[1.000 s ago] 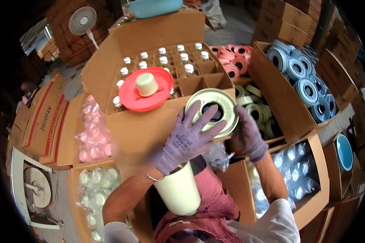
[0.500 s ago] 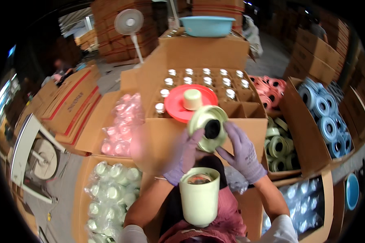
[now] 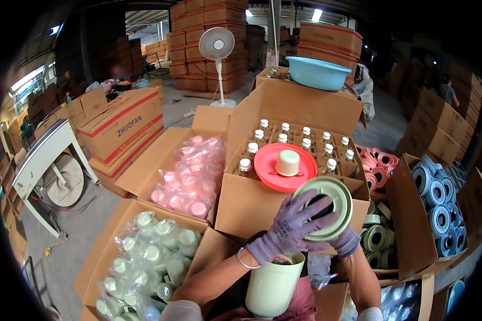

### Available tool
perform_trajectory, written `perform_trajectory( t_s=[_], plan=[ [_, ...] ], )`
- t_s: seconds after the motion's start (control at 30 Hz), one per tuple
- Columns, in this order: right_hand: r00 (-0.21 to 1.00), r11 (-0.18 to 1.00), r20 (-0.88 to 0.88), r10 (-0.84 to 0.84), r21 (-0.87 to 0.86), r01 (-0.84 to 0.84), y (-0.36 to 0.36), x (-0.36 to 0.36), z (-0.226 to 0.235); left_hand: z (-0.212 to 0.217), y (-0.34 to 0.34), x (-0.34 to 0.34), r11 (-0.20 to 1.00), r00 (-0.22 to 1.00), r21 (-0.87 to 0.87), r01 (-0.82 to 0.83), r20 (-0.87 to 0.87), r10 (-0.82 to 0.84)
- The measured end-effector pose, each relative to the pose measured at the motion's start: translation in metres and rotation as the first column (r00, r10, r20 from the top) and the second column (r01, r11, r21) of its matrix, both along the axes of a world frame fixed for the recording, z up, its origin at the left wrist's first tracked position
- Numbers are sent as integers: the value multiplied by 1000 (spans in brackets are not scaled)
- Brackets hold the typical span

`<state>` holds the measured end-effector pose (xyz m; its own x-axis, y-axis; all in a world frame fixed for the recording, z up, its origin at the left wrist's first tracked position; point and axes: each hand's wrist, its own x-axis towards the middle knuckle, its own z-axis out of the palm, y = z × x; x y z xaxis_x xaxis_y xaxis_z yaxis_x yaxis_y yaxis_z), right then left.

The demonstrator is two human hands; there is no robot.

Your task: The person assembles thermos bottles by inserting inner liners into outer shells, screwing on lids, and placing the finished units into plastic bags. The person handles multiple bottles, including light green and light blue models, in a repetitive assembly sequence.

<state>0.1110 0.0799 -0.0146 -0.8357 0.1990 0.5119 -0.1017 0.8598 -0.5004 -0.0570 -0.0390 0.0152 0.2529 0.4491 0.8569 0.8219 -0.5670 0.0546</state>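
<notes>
Head view. Left hand [image 3: 289, 227], in a purple knit glove, spreads its fingers over the face of a pale green round plastic lid [image 3: 326, 206] and grips it. Right hand [image 3: 345, 243], gloved alike, holds the lid's lower right edge from behind. The lid is tilted, raised just above a pale green plastic cup [image 3: 273, 283] standing near the person's body.

Just beyond the lid, an open cardboard box of white-capped bottles [image 3: 300, 142] bears a red round plate [image 3: 281, 168]. Far left, a box of pink lids in bags [image 3: 193, 179]. Right, a box of blue tape rolls [image 3: 436, 198].
</notes>
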Motion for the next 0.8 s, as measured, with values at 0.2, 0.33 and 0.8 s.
perform_trajectory(
  t_s=[0.2, 0.33, 0.8],
  plan=[
    [908, 767, 58, -416, -514, 384, -33, -14, 11, -15, -12, -13, 623, 251, -271, 734, 960, 122],
    [971, 558, -22, -239, 815, 156, -32, -34, 38, -13, -24, -34, 386, 66, -114, 916, 988, 137],
    [973, 141, -219, 76, -963, -228, 14, -11, -62, -2, -6, -29, 945, 932, -210, 253, -208, -296]
  ],
)
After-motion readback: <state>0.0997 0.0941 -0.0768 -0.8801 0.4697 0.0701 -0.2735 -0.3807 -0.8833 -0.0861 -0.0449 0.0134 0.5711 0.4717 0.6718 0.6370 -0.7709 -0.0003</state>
